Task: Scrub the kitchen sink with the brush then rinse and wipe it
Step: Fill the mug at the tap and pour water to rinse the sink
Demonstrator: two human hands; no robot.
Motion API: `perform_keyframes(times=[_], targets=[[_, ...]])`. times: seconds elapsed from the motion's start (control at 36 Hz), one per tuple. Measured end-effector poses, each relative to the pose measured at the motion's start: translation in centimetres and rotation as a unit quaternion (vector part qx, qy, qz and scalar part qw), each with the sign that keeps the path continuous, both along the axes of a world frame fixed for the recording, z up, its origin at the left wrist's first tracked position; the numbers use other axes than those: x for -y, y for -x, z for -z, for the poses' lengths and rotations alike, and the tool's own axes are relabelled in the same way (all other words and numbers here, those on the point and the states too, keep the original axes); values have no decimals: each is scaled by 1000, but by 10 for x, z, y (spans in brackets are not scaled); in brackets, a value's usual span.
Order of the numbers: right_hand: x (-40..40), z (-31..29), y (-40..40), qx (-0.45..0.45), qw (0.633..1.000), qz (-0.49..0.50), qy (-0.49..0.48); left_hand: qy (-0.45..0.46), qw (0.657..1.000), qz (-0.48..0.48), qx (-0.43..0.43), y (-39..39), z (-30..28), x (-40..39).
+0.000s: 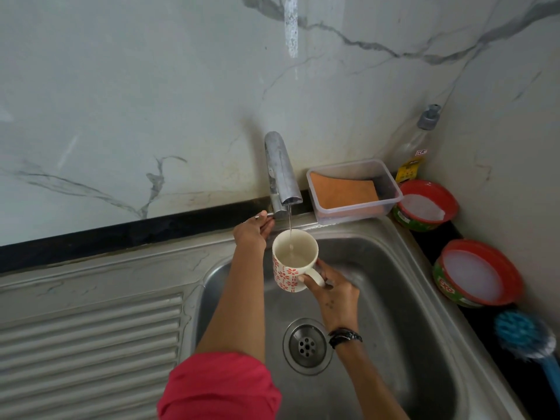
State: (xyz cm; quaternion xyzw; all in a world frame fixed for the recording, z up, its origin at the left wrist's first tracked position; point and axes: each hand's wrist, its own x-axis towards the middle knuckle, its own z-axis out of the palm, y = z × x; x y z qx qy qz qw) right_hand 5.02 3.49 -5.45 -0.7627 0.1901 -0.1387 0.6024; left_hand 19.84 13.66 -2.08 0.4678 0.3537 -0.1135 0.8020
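Observation:
A steel sink (403,298) fills the lower right, with its drain (306,345) near the middle. My right hand (331,291) grips the handle of a white mug (294,262) with a red flower pattern, held upright under the chrome tap (280,171). A thin stream of water runs from the spout into the mug, which is partly full. My left hand (253,230) is closed on the tap lever at the tap's base. A blue scrubbing brush (524,338) lies on the dark counter at the far right, away from both hands.
A clear plastic box (391,192) with an orange cloth (344,192) sits behind the sink. Two round red tubs of white cleaning paste (424,207) (475,274) stand on the right counter, a bottle (419,137) in the corner. The ribbed drainboard (91,344) lies left.

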Motion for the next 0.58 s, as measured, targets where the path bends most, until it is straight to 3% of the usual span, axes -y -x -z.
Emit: perform_keyframes(times=[0.58], targets=[[5, -4, -6, 24, 1000, -5, 1, -41, 999, 8, -15, -4, 3, 0]])
